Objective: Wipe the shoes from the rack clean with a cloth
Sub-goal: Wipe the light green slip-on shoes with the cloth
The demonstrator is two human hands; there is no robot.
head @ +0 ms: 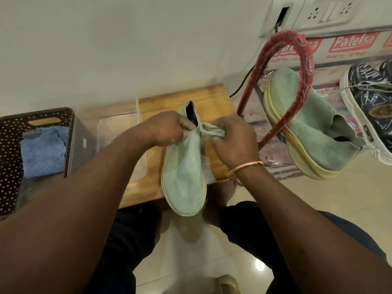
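Note:
A pale green knit slip-on shoe (183,177) lies on a wooden board (214,102), toe pointing toward me and hanging over the board's near edge. My left hand (167,129) grips the left side of its collar, fingers curled at the opening. My right hand (233,141) pinches a bunched fold of green fabric at the collar's right side; I cannot tell whether it is a cloth or part of the shoe. The matching green shoe (305,126) rests on the rack (273,115) at the right. A blue cloth (42,151) lies in a dark basket (8,158) at the left.
A clear plastic container (118,126) sits between basket and board. The rack has a red wrapped frame and also holds a dark patterned sneaker (369,102). A wall socket (326,11) and a black cable are behind. My knees are below the board on a tiled floor.

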